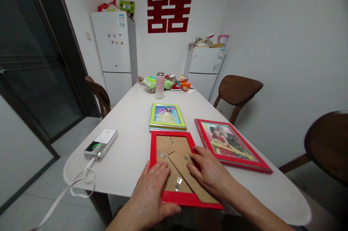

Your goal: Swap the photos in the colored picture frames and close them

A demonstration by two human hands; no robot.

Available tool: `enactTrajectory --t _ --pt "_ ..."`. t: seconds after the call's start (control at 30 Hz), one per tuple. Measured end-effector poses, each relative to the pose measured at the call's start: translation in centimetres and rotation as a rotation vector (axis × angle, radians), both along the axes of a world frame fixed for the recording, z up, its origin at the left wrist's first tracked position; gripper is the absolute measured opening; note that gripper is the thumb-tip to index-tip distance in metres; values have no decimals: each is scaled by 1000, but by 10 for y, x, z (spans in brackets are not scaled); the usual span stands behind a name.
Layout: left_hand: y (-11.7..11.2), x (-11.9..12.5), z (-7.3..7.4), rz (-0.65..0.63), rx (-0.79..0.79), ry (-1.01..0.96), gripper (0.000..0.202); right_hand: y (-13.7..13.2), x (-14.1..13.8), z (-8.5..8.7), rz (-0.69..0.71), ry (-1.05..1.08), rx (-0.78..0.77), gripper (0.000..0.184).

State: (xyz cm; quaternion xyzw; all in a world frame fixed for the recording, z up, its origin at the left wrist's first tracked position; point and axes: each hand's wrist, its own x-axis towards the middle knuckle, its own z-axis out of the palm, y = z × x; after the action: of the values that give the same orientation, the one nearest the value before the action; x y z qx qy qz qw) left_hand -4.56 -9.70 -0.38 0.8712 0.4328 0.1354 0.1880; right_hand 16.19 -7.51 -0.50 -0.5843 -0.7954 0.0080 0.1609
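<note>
A red picture frame (178, 197) lies face down at the table's near edge, its brown backing board (174, 143) showing. Several small metal clips (178, 184) are fixed on the back, and a brown stand flap runs diagonally across it. My left hand (153, 191) holds the frame's near left corner, fingers over the left side, thumb along the near edge. Bent fingers of my right hand (208, 169) close around the clip (187, 157) on the right side. Just beyond lies a yellow-green frame (153, 117) on a stack. Another red frame (244, 164) lies face up to the right.
A power bank (102, 143) with a white cable (61, 196) rests at the left of the white table (130, 133). Farther back stand a pink bottle (160, 86) and assorted packets (150, 82). Wooden chairs (239, 88) flank the table, with two fridges (116, 42) behind.
</note>
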Motion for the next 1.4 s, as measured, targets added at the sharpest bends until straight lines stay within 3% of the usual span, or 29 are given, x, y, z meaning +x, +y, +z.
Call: enactTrajectory --t 0.13,0.37,0.7,0.93,1.13,1.4 --pt "-1 0 -2 1 5 -37 73 -9 -2 0 35 17 76 28" --pt "-1 0 -4 9 0 -51 66 -41 -23 8 350 80 18 26" --pt "-1 0 -5 17 13 -108 64 -44 -24 14 391 115 -43 24" --pt "0 -1 -8 10 9 -111 64 -14 -38 11 352 190 -29 30" --pt "1 -2 -7 -9 15 -197 57 25 -61 7 297 81 -37 25" --pt "3 -3 -11 -12 26 -231 54 29 -64 6 345 19 -47 19"
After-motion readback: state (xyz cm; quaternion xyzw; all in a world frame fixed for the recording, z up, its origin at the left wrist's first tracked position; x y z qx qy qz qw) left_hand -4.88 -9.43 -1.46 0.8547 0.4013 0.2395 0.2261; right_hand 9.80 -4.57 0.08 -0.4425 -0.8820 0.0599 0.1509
